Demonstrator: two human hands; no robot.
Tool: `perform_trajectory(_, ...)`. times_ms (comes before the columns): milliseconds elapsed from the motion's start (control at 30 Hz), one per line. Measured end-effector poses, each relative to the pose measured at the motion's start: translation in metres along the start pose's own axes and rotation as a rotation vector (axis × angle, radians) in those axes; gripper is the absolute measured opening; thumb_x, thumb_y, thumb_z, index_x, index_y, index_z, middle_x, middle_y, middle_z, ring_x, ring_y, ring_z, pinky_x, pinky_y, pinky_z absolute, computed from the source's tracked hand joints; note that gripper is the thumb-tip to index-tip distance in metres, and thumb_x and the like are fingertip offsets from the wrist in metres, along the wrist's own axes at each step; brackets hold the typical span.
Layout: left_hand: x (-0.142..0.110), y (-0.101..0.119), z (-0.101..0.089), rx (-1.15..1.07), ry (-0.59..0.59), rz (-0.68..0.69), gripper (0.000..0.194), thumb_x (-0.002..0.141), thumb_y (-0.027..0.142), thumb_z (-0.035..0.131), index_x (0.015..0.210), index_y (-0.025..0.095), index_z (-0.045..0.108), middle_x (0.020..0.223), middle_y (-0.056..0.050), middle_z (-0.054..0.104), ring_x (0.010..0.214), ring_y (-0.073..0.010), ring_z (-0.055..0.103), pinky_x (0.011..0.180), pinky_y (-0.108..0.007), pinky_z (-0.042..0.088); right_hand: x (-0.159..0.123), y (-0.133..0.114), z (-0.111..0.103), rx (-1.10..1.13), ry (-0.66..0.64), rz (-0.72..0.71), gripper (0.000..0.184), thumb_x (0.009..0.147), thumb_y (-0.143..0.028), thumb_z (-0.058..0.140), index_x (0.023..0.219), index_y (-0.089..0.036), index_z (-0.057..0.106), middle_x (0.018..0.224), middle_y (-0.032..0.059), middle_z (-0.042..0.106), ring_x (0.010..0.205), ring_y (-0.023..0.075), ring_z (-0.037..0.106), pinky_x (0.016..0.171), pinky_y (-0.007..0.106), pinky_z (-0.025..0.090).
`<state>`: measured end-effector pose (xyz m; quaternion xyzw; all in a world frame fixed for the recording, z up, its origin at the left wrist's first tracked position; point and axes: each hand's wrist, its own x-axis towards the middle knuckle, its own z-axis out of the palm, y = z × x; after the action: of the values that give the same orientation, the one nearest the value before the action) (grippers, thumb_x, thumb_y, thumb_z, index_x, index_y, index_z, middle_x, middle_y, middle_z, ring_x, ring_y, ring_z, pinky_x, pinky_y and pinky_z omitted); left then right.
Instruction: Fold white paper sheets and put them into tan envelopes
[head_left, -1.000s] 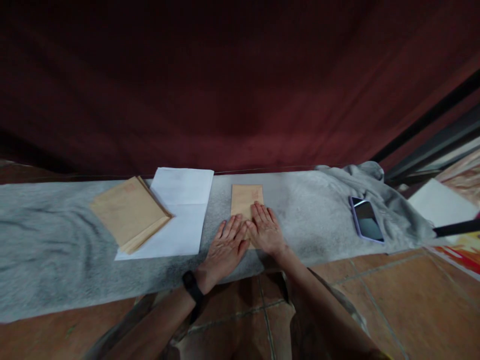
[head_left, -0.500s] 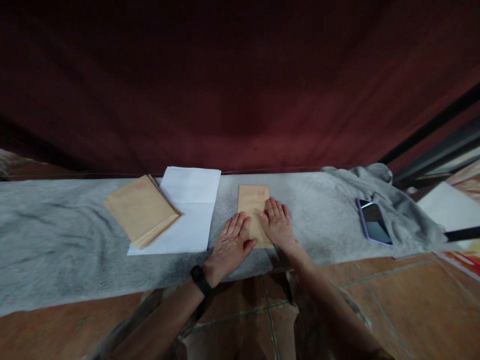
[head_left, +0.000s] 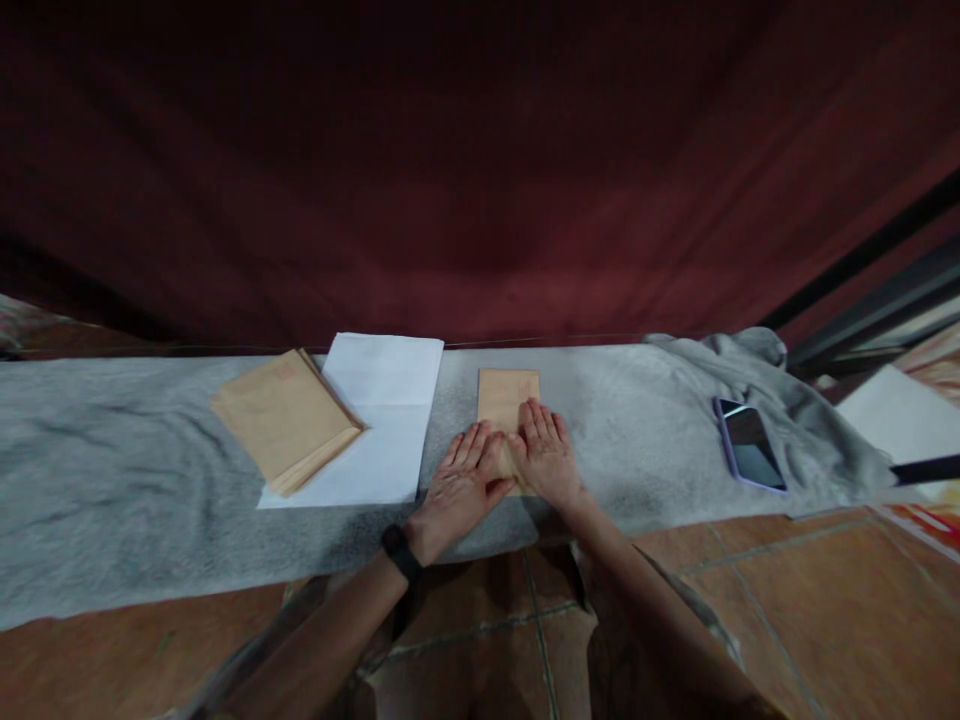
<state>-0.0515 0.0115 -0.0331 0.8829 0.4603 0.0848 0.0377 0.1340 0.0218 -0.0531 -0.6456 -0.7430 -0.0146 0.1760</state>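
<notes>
Grey cloth [head_left: 630, 440] before a dark red drape [head_left: 480, 220] bears a brown envelope [head_left: 500, 393], which the left hand [head_left: 460, 488] and right hand [head_left: 550, 463] touch palms-down, both flat and unclenched.

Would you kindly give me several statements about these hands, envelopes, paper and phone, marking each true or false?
1. The left hand and right hand both rest on the single envelope. True.
2. A watch is on the right wrist. False: the black wristband is on the left.
3. The envelope stack partly covers the white paper. True.
4. The phone lies on the grey cloth. True.
5. The right hand holds the phone. False: the phone lies apart from both hands.
</notes>
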Motion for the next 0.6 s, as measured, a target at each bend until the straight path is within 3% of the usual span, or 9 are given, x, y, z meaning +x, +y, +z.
perform_trajectory(167,0.004,-0.009,0.002,-0.01,-0.031,-0.009,0.084,0.094,0.068,0.05,0.155,0.012,0.038,0.165,-0.018,0.031,0.153,-0.0294,0.029,0.124,-0.046,0.025,-0.002,0.006,-0.002,-0.021,0.0,0.052,0.061,0.107,-0.041,0.031,0.152,-0.002,0.042,0.158,0.022,0.042,0.147,0.0323,0.039,0.122,0.052,0.025)
perform_trajectory(333,0.006,-0.012,0.004,-0.021,-0.026,0.004,0.084,0.095,0.068,0.045,0.157,0.014,0.033,0.166,-0.018,0.028,0.155,-0.0292,0.025,0.125,-0.048,0.023,-0.008,0.0,-0.007,0.019,0.014,0.067,0.061,0.108,-0.039,0.024,0.153,-0.001,0.04,0.159,0.0218,0.04,0.15,0.0312,0.035,0.122,0.053,0.025)
perform_trajectory(600,0.012,-0.004,-0.003,0.008,-0.039,-0.041,0.055,0.102,0.029,0.035,0.154,0.013,0.041,0.164,-0.015,0.035,0.153,-0.0276,0.029,0.125,-0.051,0.023,-0.023,-0.024,-0.004,0.024,-0.055,-0.022,0.061,0.107,-0.043,0.028,0.157,-0.008,0.036,0.162,0.0172,0.035,0.152,0.0291,0.031,0.124,0.051,0.025)
